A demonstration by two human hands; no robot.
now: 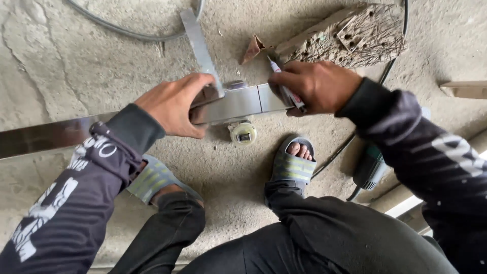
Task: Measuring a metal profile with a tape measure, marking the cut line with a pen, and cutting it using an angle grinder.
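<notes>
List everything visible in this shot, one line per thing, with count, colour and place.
metal bar: one, shiny silver, lying across the concrete floor from the left edge to the middle.
try square: one, grey steel blade, set across the bar and pointing up.
marker pen: one, white with a red band, tip near the bar's end.
tape measure: one, pale yellow, on the floor just below the bar.
wooden block: one, brown and scarred, top right.
cable: one, grey, curving along the top.
angle grinder: one, dark green, right of the foot.
sandals: two, grey with yellow stripes, on the feet.
left hand: pressing the square onto the bar.
right hand: holding the marker pen.
</notes>
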